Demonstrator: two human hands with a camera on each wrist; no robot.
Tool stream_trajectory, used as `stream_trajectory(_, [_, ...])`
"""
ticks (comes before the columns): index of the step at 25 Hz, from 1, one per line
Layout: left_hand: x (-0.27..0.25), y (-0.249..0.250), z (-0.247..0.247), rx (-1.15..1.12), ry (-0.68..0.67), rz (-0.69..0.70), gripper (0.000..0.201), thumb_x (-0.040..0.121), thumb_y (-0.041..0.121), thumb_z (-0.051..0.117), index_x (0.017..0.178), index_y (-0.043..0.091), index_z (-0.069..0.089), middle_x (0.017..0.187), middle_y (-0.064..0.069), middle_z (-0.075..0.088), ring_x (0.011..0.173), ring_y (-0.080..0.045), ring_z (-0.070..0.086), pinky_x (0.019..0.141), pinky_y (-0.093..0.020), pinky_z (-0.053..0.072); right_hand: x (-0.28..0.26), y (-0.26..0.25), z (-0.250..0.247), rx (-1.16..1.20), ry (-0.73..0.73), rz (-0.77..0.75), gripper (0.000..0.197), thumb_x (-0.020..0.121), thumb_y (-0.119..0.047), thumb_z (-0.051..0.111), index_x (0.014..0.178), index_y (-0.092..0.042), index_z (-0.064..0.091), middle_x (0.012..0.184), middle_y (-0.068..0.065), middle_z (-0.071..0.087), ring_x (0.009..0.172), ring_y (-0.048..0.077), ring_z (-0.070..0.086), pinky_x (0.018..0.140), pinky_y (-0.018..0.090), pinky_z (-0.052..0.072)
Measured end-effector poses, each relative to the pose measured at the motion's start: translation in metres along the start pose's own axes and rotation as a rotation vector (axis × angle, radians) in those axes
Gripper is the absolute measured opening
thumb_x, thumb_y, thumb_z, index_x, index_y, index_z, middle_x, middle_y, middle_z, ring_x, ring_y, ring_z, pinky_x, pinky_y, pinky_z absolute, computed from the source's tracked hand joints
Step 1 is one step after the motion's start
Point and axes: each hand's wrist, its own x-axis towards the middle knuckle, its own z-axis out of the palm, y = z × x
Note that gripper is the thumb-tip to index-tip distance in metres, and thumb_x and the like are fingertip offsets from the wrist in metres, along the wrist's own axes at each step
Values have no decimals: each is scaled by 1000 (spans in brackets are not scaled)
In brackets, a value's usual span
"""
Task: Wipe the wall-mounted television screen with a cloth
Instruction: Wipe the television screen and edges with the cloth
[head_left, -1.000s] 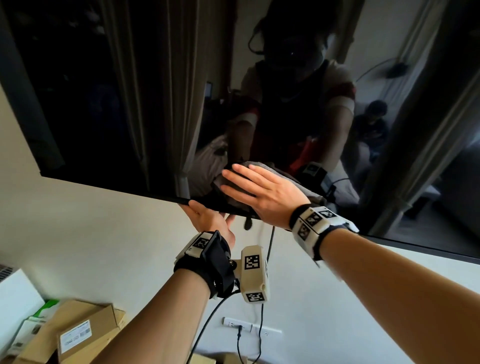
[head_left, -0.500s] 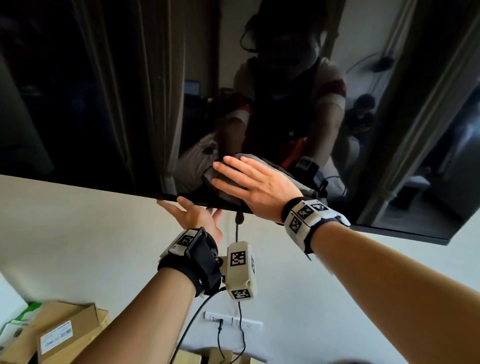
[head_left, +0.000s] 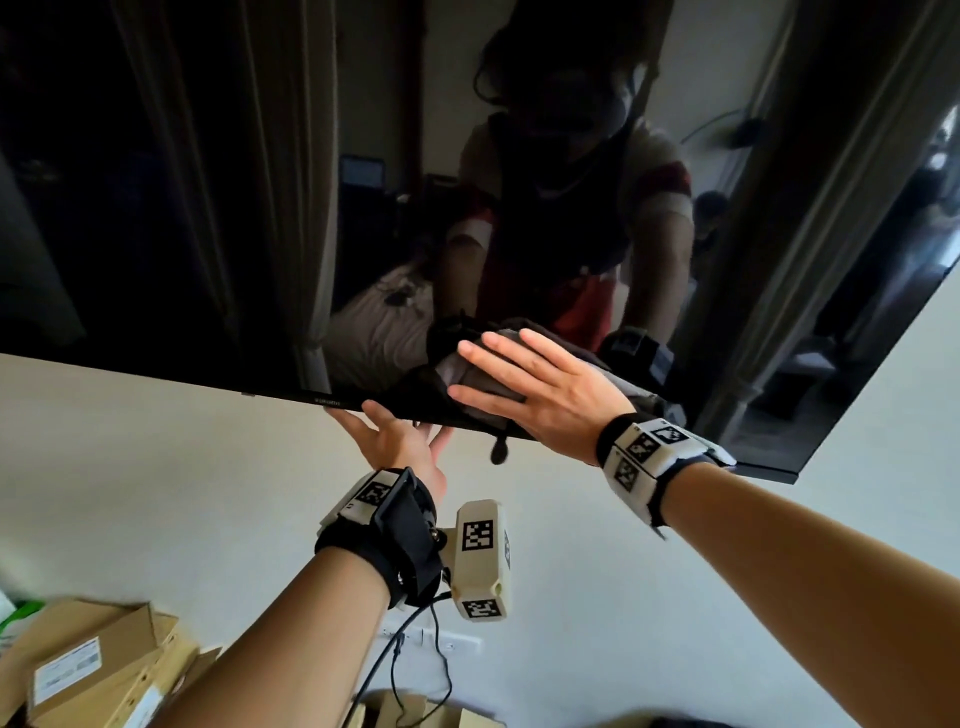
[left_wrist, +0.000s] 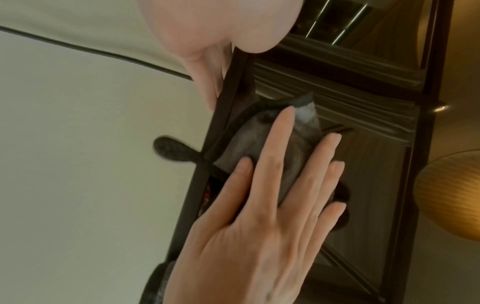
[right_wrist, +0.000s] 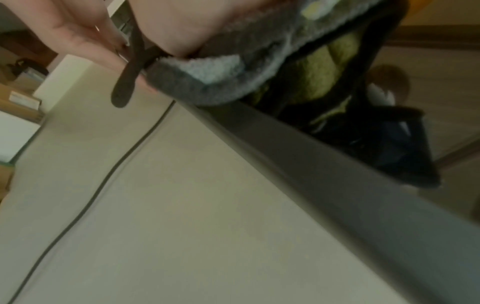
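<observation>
The wall-mounted television (head_left: 208, 208) fills the upper head view, its dark screen reflecting the room. A grey cloth (head_left: 460, 370) lies against the screen just above the bottom edge. My right hand (head_left: 540, 389) presses flat on it with straight, spread fingers. The left wrist view shows that hand (left_wrist: 259, 205) covering most of the cloth (left_wrist: 246, 148). A dark loop (right_wrist: 124, 92) of the cloth (right_wrist: 207, 86) hangs below the frame (right_wrist: 337, 174). My left hand (head_left: 395, 441) is palm up under the bottom edge, left of the cloth, its straight fingers (left_wrist: 207, 72) touching the frame.
Below the television is a bare pale wall (head_left: 156, 493). A wall socket (head_left: 431, 639) with black cables sits low in the middle. Cardboard boxes (head_left: 93, 660) are stacked at lower left. The screen's lower right corner (head_left: 789, 475) lies right of my right wrist.
The view has swung so the screen's lower right corner now shows. My right hand still presses the cloth near the bottom edge, and my left hand stays under that edge.
</observation>
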Motion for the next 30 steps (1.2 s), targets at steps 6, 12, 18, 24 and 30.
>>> stream_trajectory(6, [-14,-17,8,66,-61,-49,48,108,44,21,151,60,6,157,1,41,111,-30,64,76,-37,60,-30,14,-2,-1,49,64,60,98,-32,43,153,-30,19,160,6,9,147,26,13,121,41,2])
stream_trajectory(12, [-16,-24,14,50,-14,-40,49,108,46,23,152,58,6,160,0,36,120,-32,61,72,-32,58,-59,31,2,14,61,64,59,99,-52,37,152,-28,25,159,7,13,147,26,15,122,40,4])
stream_trajectory(18, [-50,-53,30,27,-15,-57,49,108,45,24,152,58,7,159,0,40,114,-30,64,74,-34,59,-69,33,0,76,110,122,60,98,-47,42,152,-28,23,159,8,12,147,26,15,121,41,6])
stream_trajectory(24, [-79,-83,51,12,-51,-103,48,107,48,25,153,55,13,157,1,42,105,-27,62,69,-32,58,-137,65,-3,39,57,123,62,97,-47,44,152,-28,23,159,8,14,147,26,14,121,42,6])
stream_trajectory(30, [-85,-102,55,33,-91,-103,44,106,51,22,150,53,24,150,-5,49,92,-21,68,77,-37,60,-139,54,6,55,56,100,58,99,-43,41,152,-29,23,160,8,16,147,26,14,121,42,7])
